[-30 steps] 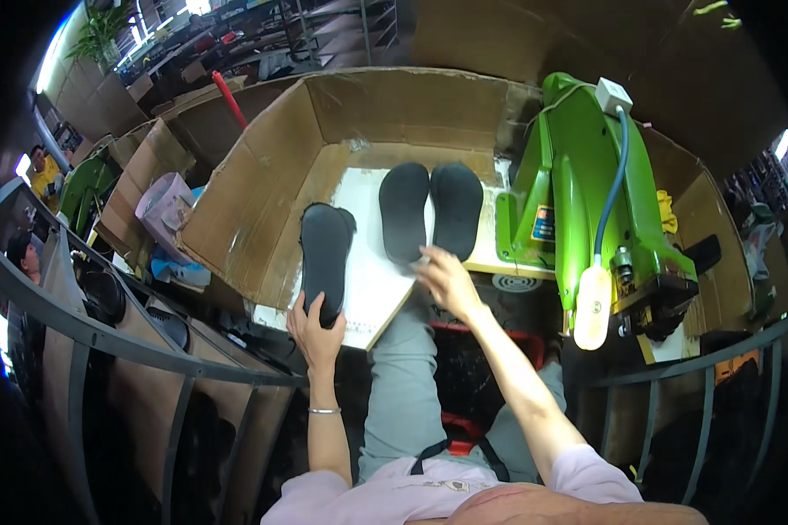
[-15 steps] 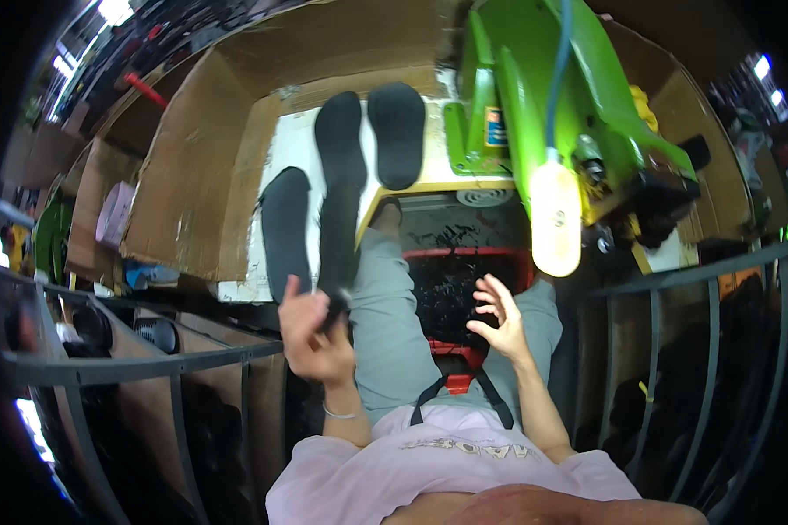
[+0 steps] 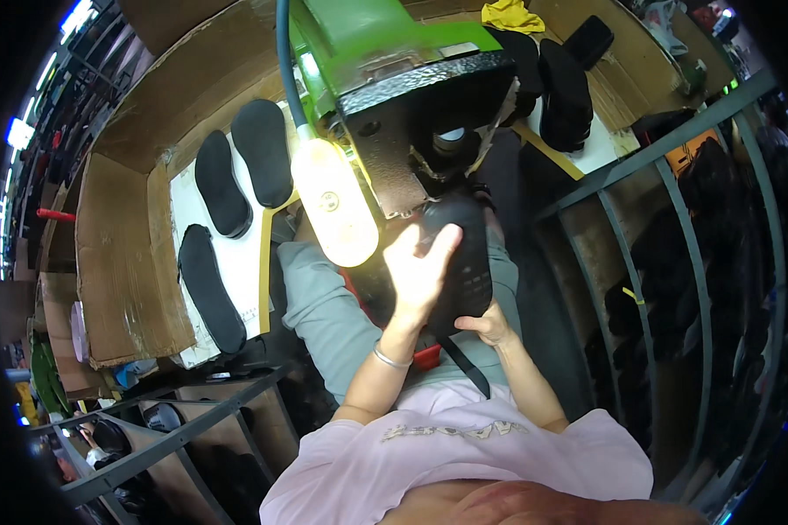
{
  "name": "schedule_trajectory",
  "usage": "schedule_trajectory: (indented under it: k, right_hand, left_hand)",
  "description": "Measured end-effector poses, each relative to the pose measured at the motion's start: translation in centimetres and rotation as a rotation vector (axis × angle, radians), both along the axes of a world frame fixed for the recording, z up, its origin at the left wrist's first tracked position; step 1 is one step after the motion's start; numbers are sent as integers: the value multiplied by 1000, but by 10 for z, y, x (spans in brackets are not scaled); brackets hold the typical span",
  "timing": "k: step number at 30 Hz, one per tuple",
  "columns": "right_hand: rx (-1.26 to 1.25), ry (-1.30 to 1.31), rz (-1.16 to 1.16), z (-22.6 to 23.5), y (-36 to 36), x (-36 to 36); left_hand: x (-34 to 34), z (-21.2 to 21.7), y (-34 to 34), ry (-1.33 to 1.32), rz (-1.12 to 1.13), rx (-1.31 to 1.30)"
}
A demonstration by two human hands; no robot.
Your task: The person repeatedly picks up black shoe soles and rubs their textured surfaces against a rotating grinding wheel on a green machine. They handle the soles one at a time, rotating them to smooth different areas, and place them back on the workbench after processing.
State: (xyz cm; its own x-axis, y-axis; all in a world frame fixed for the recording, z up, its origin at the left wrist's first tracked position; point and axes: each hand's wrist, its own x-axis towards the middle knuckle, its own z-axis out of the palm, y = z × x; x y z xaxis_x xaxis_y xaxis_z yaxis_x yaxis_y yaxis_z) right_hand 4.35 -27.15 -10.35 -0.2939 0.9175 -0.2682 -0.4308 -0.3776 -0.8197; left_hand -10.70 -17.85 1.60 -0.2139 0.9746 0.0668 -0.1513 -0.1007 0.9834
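A black shoe sole, with a patterned patch on its face, is held up between my two hands, right below the dark head of a green machine. My left hand grips it from the left, thumb across its face. Around the lower right edge, my right hand closes with its thumb in front; its other fingers are hidden behind the sole. The sole's top reaches under the machine head, and whether they touch I cannot tell. Beside my left hand a lit lamp glares on a blue cable.
Several flat black insoles lie on the white tabletop at left, inside cardboard walls. Dark soles are piled right of the machine, near a yellow cloth. Metal racks stand at both sides.
The view has swung right and closer to the machine. My hands were apart, the right one empty; now they have come together on the black sole under the machine head.
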Motion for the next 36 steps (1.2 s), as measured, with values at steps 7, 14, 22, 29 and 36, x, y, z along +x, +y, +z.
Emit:
schedule_trajectory:
  k: [7, 14, 22, 29, 36]
  right_hand:
    - [-16, 293, -259, 5, -7, 33]
    - [241, -86, -586, 57, 89, 88]
    - [442, -62, -276, 99, 143, 25]
    - [606, -303, -199, 117, 147, -37]
    - [749, -657, -395, 86, 122, -64]
  left_hand:
    - [-18, -7, -10, -184, 22, 79]
    - [-42, -15, -1, 128, 27, 171]
    - [-126, -22, -25, -31, 102, 72]
    - [-155, -66, -65, -20, -242, 60]
    - [-68, -35, -7, 264, -175, 66]
